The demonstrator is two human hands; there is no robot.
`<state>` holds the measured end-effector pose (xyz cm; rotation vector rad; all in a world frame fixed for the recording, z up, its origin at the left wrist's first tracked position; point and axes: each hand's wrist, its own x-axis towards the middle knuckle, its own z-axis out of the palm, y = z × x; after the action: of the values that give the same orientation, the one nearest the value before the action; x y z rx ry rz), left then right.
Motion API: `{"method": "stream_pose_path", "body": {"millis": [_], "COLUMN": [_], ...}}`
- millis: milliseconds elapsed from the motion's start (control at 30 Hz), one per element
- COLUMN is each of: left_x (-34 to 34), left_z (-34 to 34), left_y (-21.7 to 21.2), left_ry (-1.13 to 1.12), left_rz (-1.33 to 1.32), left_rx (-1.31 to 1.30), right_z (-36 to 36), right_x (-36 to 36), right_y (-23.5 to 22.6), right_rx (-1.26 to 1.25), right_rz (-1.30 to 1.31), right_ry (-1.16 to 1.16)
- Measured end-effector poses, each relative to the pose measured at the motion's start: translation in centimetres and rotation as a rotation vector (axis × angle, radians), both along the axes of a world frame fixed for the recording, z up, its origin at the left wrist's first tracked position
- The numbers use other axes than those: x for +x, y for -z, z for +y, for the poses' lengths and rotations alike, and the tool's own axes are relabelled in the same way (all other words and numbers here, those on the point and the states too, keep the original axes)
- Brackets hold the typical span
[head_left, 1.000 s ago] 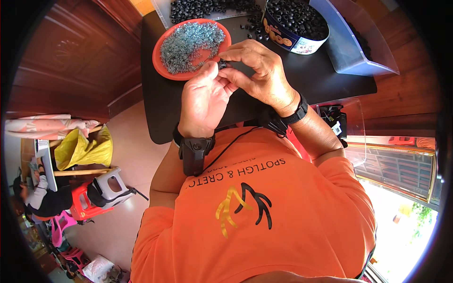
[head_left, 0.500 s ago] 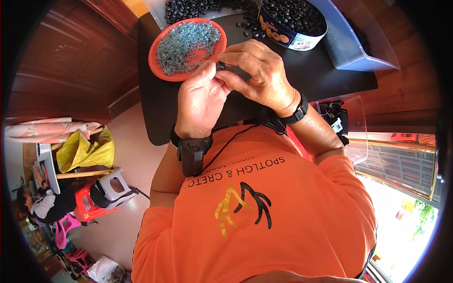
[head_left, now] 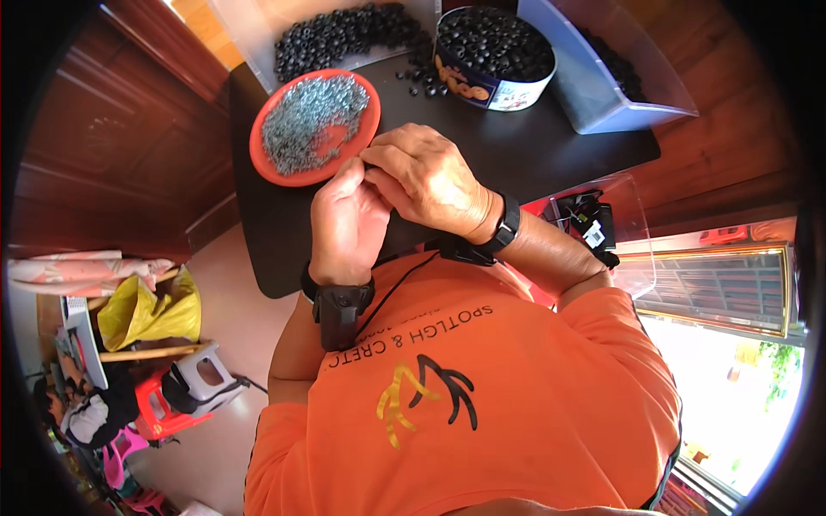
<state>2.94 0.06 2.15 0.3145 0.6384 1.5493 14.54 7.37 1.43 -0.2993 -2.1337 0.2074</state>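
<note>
My left hand and my right hand meet over the near side of the black table, fingertips pinched together. Between them is a small black plastic part, mostly covered by the fingers. Just beyond the hands lies a red plate heaped with small silvery metal pieces, too small to tell their exact kind. A bare red patch shows in the middle of the heap. Further back, a round tin is full of black plastic parts like the one in my fingers.
A clear tray holding more black parts stands behind the plate, with several loose ones beside the tin. At the right is a translucent bin. A clear box with black items sits below the table's right side; stools stand left.
The view has shifted, so the table and its things sit lower and further left. My fingers have closed more over the black part, which showed more plainly before.
</note>
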Motion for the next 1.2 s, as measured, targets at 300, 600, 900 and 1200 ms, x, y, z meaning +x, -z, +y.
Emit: {"method": "stream_pose_path", "body": {"millis": [300, 600, 900, 1200], "left_x": [-0.9, -1.3, -1.3, -1.4], "left_z": [0.5, -0.1, -0.4, -0.3], "left_y": [0.6, 0.6, 0.0, -0.1], "left_ry": [0.023, 0.065, 0.053, 0.084], "left_rz": [-0.043, 0.038, 0.161, 0.259], "left_rx": [0.136, 0.227, 0.226, 0.246], "right_z": [0.6, 0.5, 0.3, 0.7], "right_x": [1.3, 1.4, 1.4, 1.9], "right_y": [-2.6, -2.6, -2.3, -2.0], "right_rx": [-0.8, -0.824, -0.764, -0.733], "right_rz": [0.098, 0.079, 0.141, 0.143], "right_ry": [-0.324, -0.342, -0.386, -0.356]}}
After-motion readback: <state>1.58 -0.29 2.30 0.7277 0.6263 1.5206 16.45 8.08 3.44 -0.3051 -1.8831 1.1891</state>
